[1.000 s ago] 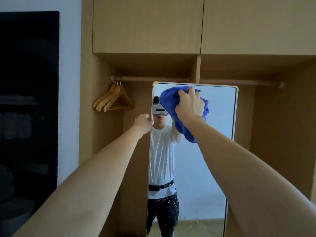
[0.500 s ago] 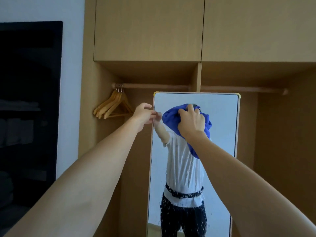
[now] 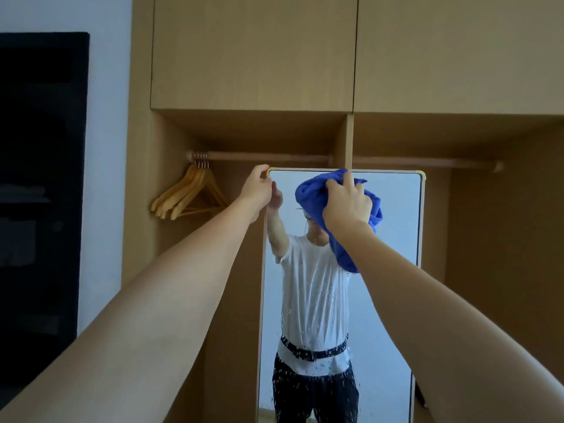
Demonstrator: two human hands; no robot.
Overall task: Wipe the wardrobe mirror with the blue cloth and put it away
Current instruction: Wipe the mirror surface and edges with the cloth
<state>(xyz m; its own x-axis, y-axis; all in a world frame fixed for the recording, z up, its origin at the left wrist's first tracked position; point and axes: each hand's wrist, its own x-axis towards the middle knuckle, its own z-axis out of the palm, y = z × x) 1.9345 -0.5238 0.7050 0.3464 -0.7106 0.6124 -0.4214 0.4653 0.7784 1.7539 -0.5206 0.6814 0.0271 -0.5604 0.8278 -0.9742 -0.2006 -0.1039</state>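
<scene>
A tall framed mirror (image 3: 396, 233) stands inside the open wooden wardrobe, its glass speckled with water drops lower down. My right hand (image 3: 346, 203) grips a bunched blue cloth (image 3: 311, 190) and presses it against the glass near the top edge. The cloth's tail hangs down beneath my wrist. My left hand (image 3: 258, 187) holds the mirror's top left corner, fingers curled round the frame edge. The glass reflects a person in a white shirt and dark trousers.
A wooden hanging rail (image 3: 274, 156) runs just above the mirror. Several wooden hangers (image 3: 189, 193) hang at its left end. Closed upper cabinet doors (image 3: 253, 53) sit overhead. A dark shelving unit (image 3: 39, 193) stands at far left beside a white wall.
My left hand slid up the frame's left edge to the top corner. My right hand and the cloth stayed high on the glass while the view tilted upward.
</scene>
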